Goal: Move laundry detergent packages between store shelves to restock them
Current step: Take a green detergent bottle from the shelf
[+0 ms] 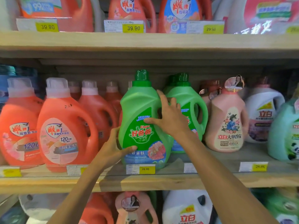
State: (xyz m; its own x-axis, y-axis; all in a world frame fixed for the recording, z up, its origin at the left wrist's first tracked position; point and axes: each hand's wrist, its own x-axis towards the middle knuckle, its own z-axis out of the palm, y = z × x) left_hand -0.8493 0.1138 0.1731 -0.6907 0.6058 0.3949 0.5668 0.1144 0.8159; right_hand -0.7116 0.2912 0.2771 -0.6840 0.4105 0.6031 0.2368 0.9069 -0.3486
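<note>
Glossy green plastic detergent jug (142, 120) with a ribbed cap sits at the front of the middle wooden shelf (178, 180). My left hand (113, 147) cups its lower side and my right hand (168, 117) curls round the handle. I'd say it's mid-placement, with smooth orange jugs (64, 126) alongside.

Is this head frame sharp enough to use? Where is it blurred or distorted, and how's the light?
Head view: the green Kispa bottle is fairly sharp, its 29.90 price tag readable; the frame's edges smear, worst on the white jug top right; the wide lens slightly bends the upper shelf board; light is warm, dim beneath it.
</note>
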